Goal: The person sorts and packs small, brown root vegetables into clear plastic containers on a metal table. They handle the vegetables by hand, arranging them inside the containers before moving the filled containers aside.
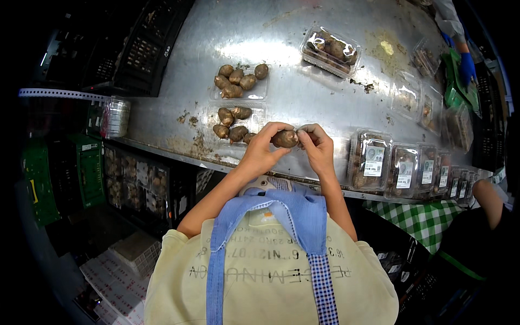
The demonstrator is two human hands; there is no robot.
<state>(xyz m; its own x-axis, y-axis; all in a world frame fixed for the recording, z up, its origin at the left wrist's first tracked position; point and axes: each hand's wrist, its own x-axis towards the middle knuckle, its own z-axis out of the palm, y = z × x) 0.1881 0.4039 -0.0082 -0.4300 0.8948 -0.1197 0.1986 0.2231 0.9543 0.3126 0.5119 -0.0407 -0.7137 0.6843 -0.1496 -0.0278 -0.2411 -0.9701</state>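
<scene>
Between thumb and fingers, my left hand (264,147) holds a brown taro corm (285,139) over the front part of the metal table (280,101). The fingertips of my right hand (317,147) touch the corm's right end. Just left of my hands, an open clear plastic tray (258,111) holds several corms (226,116), one partly behind my left hand. Beyond it lies a second open tray (260,91) with several more corms (248,81). Farther back to the right sits a closed clear clamshell (331,50) filled with corms.
Labelled clamshells (370,160) line the front edge at right. Behind them lie other clear packs (406,95) and a green bag (455,81), near a co-worker's blue-gloved hand (467,69). Black crates (142,48) stand at back left; stacked clear containers (118,118) sit at the left edge.
</scene>
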